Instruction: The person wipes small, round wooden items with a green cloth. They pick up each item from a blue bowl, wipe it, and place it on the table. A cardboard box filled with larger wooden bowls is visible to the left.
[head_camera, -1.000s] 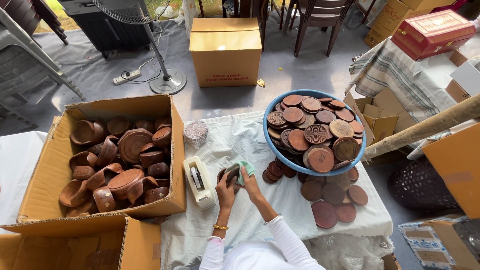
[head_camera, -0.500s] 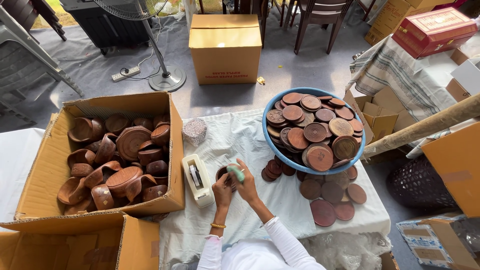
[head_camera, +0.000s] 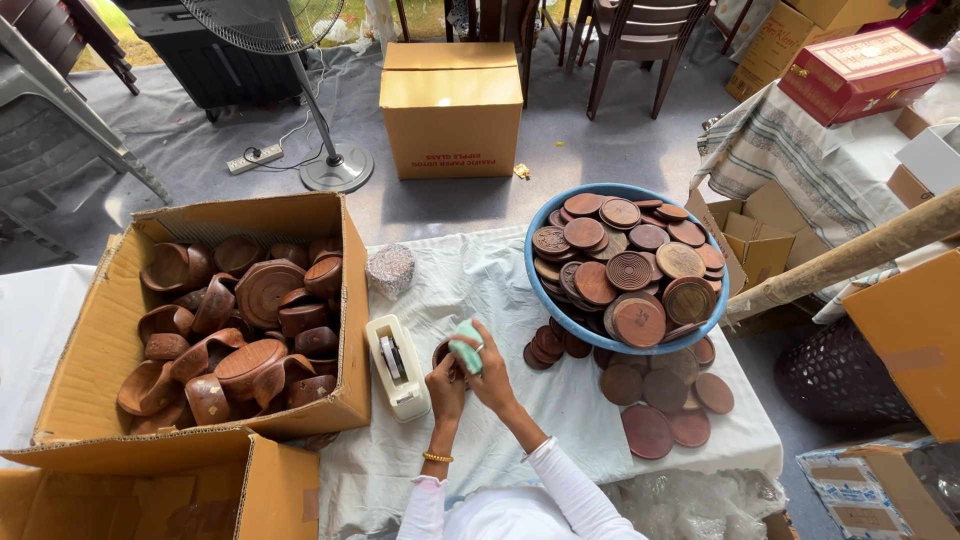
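Head view shows your two hands meeting over the white cloth (head_camera: 600, 400) that covers the table, near the middle of the scene. Your left hand (head_camera: 446, 385) cups a small round brown wooden piece (head_camera: 441, 354), its fingers curled around the rim; most of the piece is hidden. Your right hand (head_camera: 490, 368) pinches a pale green pad (head_camera: 465, 353) between thumb and fingers and presses it against that piece. Just left of your hands a white tape dispenser (head_camera: 396, 366) lies on the cloth. Farther left, an open cardboard box (head_camera: 100, 330) holds a heap of brown wooden bowls and lids. To the right, a blue basin (head_camera: 560, 318) is piled with round wooden discs, and more loose discs (head_camera: 650, 430) lie on the cloth near it. A small silvery wrapped bundle (head_camera: 391, 268) sits at the far side of the cloth.
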